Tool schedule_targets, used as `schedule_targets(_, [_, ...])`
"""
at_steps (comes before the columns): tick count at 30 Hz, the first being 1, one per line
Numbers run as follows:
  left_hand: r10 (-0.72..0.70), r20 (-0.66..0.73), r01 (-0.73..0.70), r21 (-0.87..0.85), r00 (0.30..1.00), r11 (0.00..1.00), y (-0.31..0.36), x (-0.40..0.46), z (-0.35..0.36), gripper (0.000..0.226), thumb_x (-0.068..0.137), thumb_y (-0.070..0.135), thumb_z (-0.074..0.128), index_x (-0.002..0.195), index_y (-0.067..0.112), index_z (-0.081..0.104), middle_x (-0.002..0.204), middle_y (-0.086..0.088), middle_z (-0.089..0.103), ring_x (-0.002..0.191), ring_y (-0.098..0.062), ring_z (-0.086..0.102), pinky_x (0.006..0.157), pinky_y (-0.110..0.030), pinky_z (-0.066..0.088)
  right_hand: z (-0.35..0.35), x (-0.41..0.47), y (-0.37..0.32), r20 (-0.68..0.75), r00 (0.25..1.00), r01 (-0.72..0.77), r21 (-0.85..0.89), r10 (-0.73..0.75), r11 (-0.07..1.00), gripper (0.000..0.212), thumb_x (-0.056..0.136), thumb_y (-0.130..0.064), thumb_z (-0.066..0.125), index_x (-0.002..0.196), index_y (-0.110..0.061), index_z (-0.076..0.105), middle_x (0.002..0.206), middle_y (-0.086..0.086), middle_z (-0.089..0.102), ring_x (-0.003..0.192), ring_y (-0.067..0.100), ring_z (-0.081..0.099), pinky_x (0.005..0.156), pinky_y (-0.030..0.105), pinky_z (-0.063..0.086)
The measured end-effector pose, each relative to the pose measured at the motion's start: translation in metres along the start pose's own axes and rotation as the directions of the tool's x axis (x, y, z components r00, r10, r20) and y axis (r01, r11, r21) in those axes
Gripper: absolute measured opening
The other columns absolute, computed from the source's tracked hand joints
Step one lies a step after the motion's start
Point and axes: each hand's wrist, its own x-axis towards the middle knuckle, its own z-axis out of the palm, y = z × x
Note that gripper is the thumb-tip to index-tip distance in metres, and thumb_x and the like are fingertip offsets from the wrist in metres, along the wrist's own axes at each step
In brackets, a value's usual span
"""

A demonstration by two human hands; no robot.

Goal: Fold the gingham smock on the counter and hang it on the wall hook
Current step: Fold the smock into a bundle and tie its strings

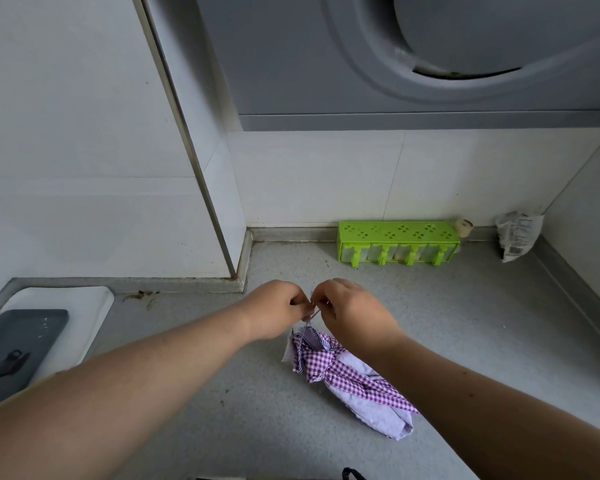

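soft, light gingham smock (340,370) bundled on table (465,323); left hand (278,311) and right hand (350,310) pinched shut on its thin loop (311,315), likely best hold for hanging.

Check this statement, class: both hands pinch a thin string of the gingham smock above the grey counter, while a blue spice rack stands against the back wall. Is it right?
One detail is wrong: the head view shows the spice rack is bright green, not blue. The rest stands: the left hand and right hand pinch a thin string of the gingham smock above the grey counter.
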Motion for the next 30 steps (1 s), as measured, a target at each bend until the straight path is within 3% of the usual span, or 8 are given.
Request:
schedule_targets(5, [0.034, 0.007, -0.034, 0.044, 0.999, 0.998, 0.002, -0.004, -0.002, 0.027, 0.105, 0.041, 0.06, 0.109, 0.02, 0.076, 0.108, 0.003, 0.075, 0.099, -0.014, 0.068, 0.091, -0.041, 0.057, 0.003, 0.002, 0.0, 0.061, 0.998, -0.016, -0.07, 0.02, 0.997, 0.019, 0.101, -0.018, 0.058, 0.111, -0.019, 0.073, 0.102, 0.002, 0.066, 0.091, 0.022, 0.062, 0.079, 0.034, 0.051])
schedule_targets(10, [0.039, 0.019, -0.04, 0.066, 0.999, 0.997, -0.001, -0.007, -0.001, 0.022, 0.106, 0.041, 0.057, 0.108, 0.024, 0.071, 0.107, 0.008, 0.073, 0.098, -0.011, 0.068, 0.092, -0.041, 0.057, 0.004, 0.004, -0.004, 0.178, 0.976, -0.113, -0.087, 0.127, 0.99, 0.022, 0.103, -0.021, 0.051, 0.114, -0.021, 0.069, 0.11, 0.0, 0.056, 0.087, 0.019, 0.06, 0.076, 0.03, 0.049])
schedule_targets(14, [0.044, -0.014, -0.043, 0.037, 0.999, 0.998, -0.006, -0.011, 0.001, 0.017, 0.106, 0.037, 0.058, 0.107, 0.026, 0.071, 0.104, 0.013, 0.071, 0.095, -0.007, 0.067, 0.091, -0.039, 0.058, 0.0, 0.006, -0.005, 0.318, 0.933, -0.184, 0.01, 0.171, 0.983, 0.024, 0.105, -0.019, 0.047, 0.111, -0.018, 0.07, 0.115, 0.003, 0.051, 0.095, 0.02, 0.061, 0.089, 0.034, 0.051])
schedule_targets(17, [0.038, -0.02, -0.038, -0.008, 0.999, 0.999, -0.006, -0.012, 0.002, 0.018, 0.106, 0.035, 0.058, 0.109, 0.023, 0.072, 0.104, 0.011, 0.072, 0.096, -0.008, 0.067, 0.092, -0.039, 0.058, -0.001, 0.008, -0.005, 0.383, 0.901, -0.238, 0.047, 0.203, 0.97, 0.023, 0.105, -0.021, 0.049, 0.111, -0.015, 0.071, 0.112, 0.006, 0.058, 0.097, 0.021, 0.061, 0.086, 0.035, 0.05])
schedule_targets(21, [-0.032, 0.026, 0.035, -0.131, 0.999, 0.991, -0.006, -0.01, 0.004, 0.019, 0.106, 0.034, 0.059, 0.104, 0.023, 0.074, 0.102, 0.007, 0.074, 0.1, -0.016, 0.069, 0.094, -0.04, 0.056, 0.004, 0.007, -0.005, 0.324, 0.898, -0.336, 0.066, 0.298, 0.94, 0.019, 0.104, -0.021, 0.05, 0.107, -0.017, 0.068, 0.096, 0.0, 0.067, 0.075, 0.011, 0.055, 0.065, 0.027, 0.043])
schedule_targets(26, [-0.101, 0.084, 0.119, -0.249, 0.991, 0.961, -0.006, -0.008, 0.003, 0.024, 0.107, 0.032, 0.054, 0.098, 0.023, 0.074, 0.104, 0.004, 0.075, 0.106, -0.018, 0.068, 0.087, -0.031, 0.049, 0.009, 0.0, -0.007, 0.148, 0.974, -0.186, 0.067, 0.175, 0.98, 0.017, 0.103, -0.022, 0.054, 0.11, -0.021, 0.07, 0.108, -0.005, 0.062, 0.09, 0.013, 0.061, 0.077, 0.026, 0.049])
schedule_targets(30, [-0.09, 0.046, 0.095, -0.132, 0.995, 0.987, -0.006, -0.011, 0.003, 0.026, 0.109, 0.039, 0.052, 0.099, 0.024, 0.071, 0.099, 0.005, 0.073, 0.09, -0.014, 0.066, 0.073, -0.028, 0.047, 0.009, -0.002, -0.006, 0.164, 0.979, -0.124, 0.026, 0.118, 0.992, 0.019, 0.103, -0.021, 0.052, 0.11, -0.023, 0.069, 0.11, -0.006, 0.058, 0.09, 0.013, 0.062, 0.078, 0.032, 0.053])
